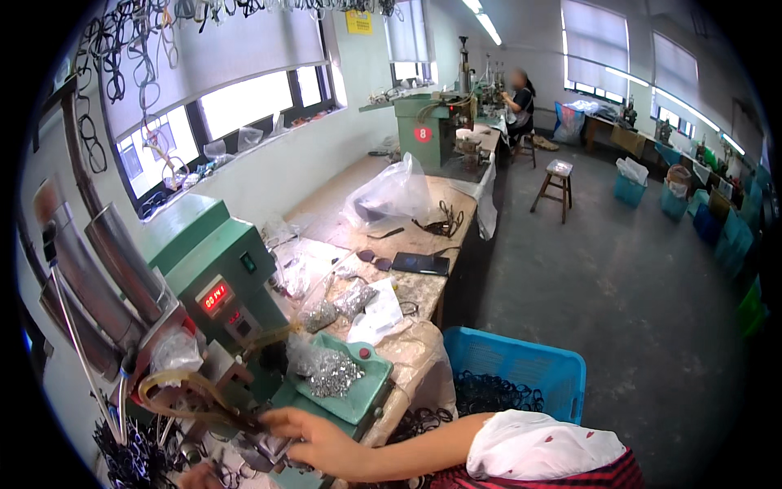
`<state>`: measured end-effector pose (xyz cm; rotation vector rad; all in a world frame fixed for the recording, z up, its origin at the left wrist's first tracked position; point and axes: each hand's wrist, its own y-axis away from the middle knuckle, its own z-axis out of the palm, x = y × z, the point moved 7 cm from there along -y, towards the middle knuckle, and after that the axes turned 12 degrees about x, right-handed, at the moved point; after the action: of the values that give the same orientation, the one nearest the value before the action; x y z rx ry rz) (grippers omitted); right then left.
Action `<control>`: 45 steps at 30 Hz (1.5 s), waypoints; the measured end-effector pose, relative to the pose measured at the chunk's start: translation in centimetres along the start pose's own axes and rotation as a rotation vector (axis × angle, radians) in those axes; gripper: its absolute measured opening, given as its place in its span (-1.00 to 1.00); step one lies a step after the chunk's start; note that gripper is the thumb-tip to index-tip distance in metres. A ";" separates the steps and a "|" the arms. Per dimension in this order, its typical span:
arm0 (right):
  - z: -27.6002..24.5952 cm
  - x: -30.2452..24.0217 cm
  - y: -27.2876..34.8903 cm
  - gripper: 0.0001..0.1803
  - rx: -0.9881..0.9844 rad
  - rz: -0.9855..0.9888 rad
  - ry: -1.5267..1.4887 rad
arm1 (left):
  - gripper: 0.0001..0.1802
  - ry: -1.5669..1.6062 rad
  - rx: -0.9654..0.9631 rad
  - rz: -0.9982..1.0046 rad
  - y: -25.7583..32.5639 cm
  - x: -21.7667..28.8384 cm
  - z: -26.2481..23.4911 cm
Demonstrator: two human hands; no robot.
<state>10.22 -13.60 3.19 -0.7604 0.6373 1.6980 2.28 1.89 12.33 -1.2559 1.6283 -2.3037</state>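
Metal fixture (265,451): lower left of the frame, low on the front of the green machine (204,240). Sitting out front like that, we'd guess it's meant to be easy to get at from the seat.
Right hand (318,440): reaches in from the lower right, fingers forward and a bit apart, right at the fixture. Looks like it's touching, probably to steady something there, but we can't tell if anything is pinched.
Left hand (199,477): just a blur cut off by the bottom edge, so no clue from us whether it's spread or gripping. Both hands end up close to the fixture, anyway.
Green tray (376,376): just beyond the right hand, holding loose shiny metal bits (336,376) and a clear bag. The raised rim likely stops those tiny things wandering off.
Filled bags (356,299): on the surface (314,213) behind the tray, maybe a refill kept close.
Blue basket (525,354): lower middle, beside the surface, with dark eyeglass frames (498,394) piled inside. Handy for bulk, we reckon.
Phone (419,263): further back by the sunglasses (375,260), nicely out of the way.
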 end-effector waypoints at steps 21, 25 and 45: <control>-17.0 -1.5 -5.9 -0.91 0.430 -0.910 1.585 | -0.78 -0.257 -0.603 0.295 6.6 -0.3 6.0; -14.8 -4.7 -6.1 -0.89 0.446 -0.736 1.618 | -0.67 -0.213 -0.639 0.321 6.8 -1.4 5.5; -14.5 -4.9 -6.5 -0.84 0.442 -0.688 1.247 | -0.82 -0.307 -0.527 0.356 7.5 1.8 6.7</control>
<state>19.77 -25.93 -2.65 -1.4641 1.3200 0.2793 2.44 -7.41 8.02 -1.1867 2.1914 -1.4474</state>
